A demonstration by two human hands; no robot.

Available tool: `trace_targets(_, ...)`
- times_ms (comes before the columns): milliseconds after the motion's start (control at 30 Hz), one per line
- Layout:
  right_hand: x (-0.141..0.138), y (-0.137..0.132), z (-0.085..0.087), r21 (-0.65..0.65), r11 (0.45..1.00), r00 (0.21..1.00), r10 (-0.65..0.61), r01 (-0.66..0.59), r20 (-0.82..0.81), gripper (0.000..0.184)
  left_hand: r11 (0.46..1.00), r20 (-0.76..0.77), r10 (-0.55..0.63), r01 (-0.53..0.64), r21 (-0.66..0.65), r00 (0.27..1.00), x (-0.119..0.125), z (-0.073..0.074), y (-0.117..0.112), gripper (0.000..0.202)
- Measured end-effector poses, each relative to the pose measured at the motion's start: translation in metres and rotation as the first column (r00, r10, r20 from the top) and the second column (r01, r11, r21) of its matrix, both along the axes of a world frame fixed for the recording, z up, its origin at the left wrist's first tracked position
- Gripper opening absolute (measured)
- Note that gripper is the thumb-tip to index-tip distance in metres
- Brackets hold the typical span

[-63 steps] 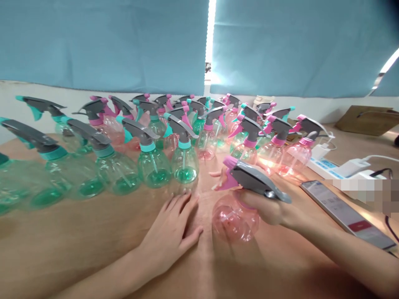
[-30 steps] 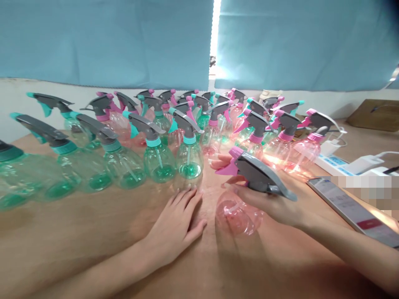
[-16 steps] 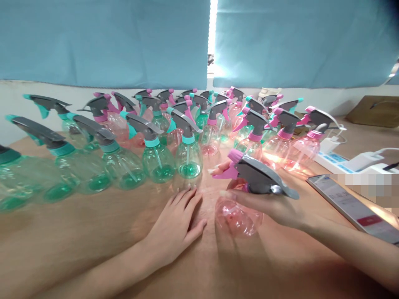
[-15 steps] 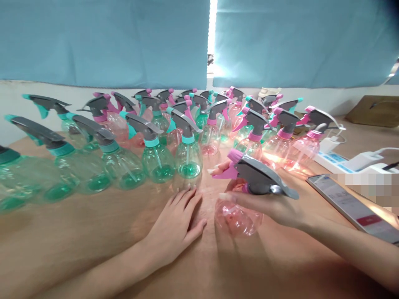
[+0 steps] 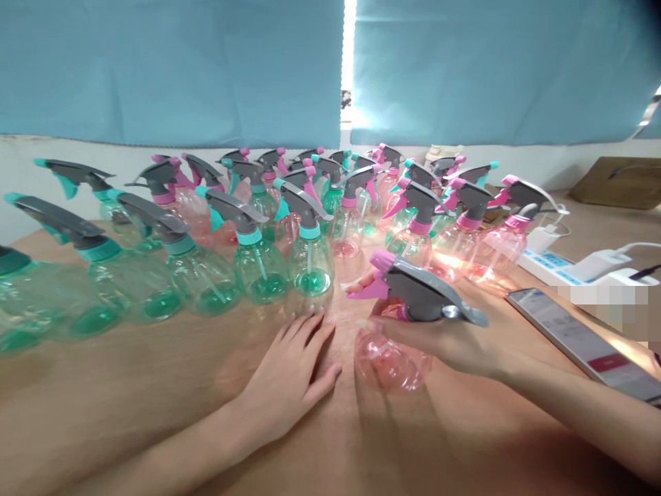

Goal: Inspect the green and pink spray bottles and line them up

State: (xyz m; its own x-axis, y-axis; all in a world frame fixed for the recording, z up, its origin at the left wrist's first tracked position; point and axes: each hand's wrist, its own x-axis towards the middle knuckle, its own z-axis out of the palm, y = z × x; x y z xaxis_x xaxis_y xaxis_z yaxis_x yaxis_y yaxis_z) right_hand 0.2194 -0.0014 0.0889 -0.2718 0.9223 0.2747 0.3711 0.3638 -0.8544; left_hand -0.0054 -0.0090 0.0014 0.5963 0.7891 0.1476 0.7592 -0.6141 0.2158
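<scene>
My right hand is wrapped round the neck of a pink spray bottle with a grey and pink trigger head, which stands on the wooden table. One finger reaches forward under the pink nozzle. My left hand lies flat on the table, fingers stretched out, just left of the bottle and holding nothing. Its fingertips are close to a green spray bottle.
Several green spray bottles stand in rows at the left and several pink ones at the right, behind my hands. A phone lies at the right, with a white power strip and chargers behind it. Blue blinds cover the window.
My right hand has shifted its grip on the pink bottle's neck and the bottle has slid slightly left. My left hand has stayed flat in place.
</scene>
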Motion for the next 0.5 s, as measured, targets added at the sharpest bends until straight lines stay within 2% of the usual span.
trace_targets(167,0.004,-0.001,-0.006,-0.057,0.998,1.0,0.006,-0.006,0.0,0.022,1.0,0.028,0.001,-0.001,-0.002,1.0,0.0,0.0,0.0,0.044)
trace_targets(300,0.007,0.001,-0.018,-0.016,0.998,0.998,-0.059,0.059,-0.014,0.023,1.0,0.013,0.003,-0.003,-0.001,1.0,0.0,0.001,0.0,0.046)
trace_targets(500,0.009,0.0,-0.007,0.074,0.994,0.99,-0.085,0.077,0.116,0.027,0.999,-0.002,-0.001,0.001,0.032,1.0,0.0,-0.001,0.0,0.045)
